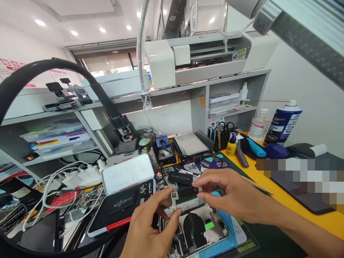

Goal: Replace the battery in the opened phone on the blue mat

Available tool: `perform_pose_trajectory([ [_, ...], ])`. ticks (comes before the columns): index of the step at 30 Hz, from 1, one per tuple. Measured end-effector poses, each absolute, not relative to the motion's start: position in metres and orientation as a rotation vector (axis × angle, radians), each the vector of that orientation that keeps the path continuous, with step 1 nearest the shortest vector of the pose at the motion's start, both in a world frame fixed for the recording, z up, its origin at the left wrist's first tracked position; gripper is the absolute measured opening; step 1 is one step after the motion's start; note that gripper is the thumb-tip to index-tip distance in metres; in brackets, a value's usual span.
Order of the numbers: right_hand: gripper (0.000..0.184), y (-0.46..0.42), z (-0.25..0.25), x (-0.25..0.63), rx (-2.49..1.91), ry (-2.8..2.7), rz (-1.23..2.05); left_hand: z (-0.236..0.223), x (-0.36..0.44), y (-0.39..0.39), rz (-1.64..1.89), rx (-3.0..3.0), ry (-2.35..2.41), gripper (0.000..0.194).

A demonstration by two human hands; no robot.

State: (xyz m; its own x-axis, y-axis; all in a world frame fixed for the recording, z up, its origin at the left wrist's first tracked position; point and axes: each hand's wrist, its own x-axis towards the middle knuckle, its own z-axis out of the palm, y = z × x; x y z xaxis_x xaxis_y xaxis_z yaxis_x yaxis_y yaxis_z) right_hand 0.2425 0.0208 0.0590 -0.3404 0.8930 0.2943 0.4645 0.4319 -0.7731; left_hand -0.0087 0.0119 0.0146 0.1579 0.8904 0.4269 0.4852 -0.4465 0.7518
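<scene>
My left hand pinches a small silver bracket-like phone part between thumb and fingers. From that silver end a dark flat strip reaches toward my right hand, whose thumb and forefinger close on its far end. Whether strip and silver part are one piece I cannot tell. Just below both hands lies an opened phone housing, with a round black patch and a green sticker inside. It rests on a blue pad. A black phone battery lies behind the strip.
To the left stands an open tin case with a black battery on its tray. Tangled white cables and circuit boards crowd farther left. A yellow bottle, spray can and dark tablet-like slab sit right. A black flexible arm arches at left.
</scene>
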Motion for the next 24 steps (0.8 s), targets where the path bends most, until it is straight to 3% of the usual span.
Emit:
perform_pose_trajectory([
  [5, 0.016, 0.017, 0.060, 0.246, -1.137, -1.997, 0.693, 0.011, -0.008, 0.011, 1.201, 2.005, 1.322, 0.038],
  [11, 0.009, 0.018, 0.054, 0.250, -1.103, -1.939, 0.856, 0.008, 0.000, 0.005, 1.354, 1.900, 1.259, 0.038],
  [17, 0.008, 0.014, 0.048, 0.245, -0.975, -1.931, 0.727, 0.007, -0.001, 0.001, 1.349, 2.096, 1.233, 0.024],
  [21, 0.011, 0.011, 0.044, 0.243, -0.923, -1.913, 0.661, 0.019, 0.005, -0.001, 1.395, 1.846, 1.189, 0.009],
  [24, 0.013, 0.009, 0.040, 0.242, -0.927, -1.899, 0.639, 0.027, 0.006, -0.002, 1.336, 1.672, 1.208, 0.010],
])
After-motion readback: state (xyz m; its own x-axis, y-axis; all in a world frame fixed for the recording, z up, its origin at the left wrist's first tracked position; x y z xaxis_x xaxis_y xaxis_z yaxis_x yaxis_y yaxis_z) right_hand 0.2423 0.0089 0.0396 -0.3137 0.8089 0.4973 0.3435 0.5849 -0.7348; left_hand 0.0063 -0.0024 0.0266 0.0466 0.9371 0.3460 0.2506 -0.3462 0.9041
